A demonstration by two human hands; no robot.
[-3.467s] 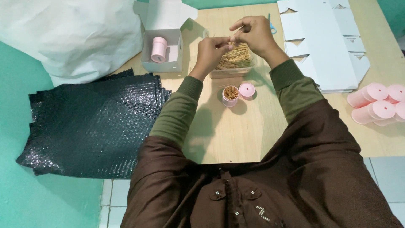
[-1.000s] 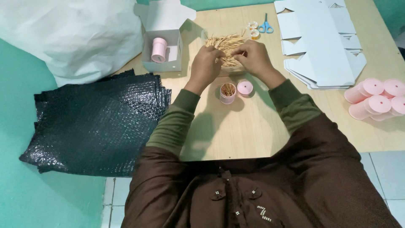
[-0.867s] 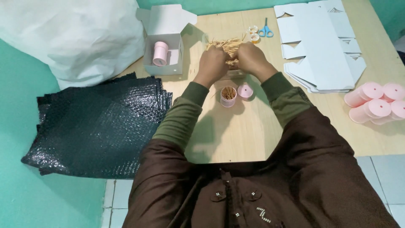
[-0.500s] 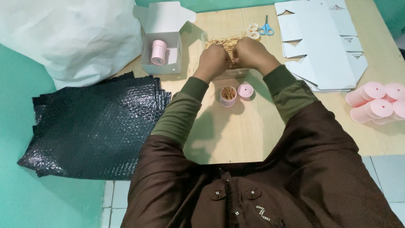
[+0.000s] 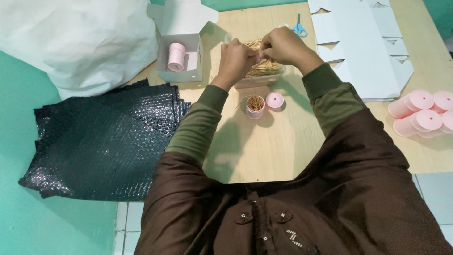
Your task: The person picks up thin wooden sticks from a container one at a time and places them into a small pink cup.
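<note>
Wooden table (image 5: 264, 146): left hand (image 5: 236, 59), right hand (image 5: 283, 46) pinching straw-coloured shreds (image 5: 264, 68) near grey box (image 5: 181, 59).

Around the open pink jar (image 5: 255, 106), bare desk (image 5: 264, 146) stretches toward the person. Its lid (image 5: 274, 100) lies just right, the tray of straw (image 5: 260, 70) just behind. Farther left stands a grey box (image 5: 180, 60); well right, flat white cartons (image 5: 363, 47) and pink jars (image 5: 422, 113).
</note>
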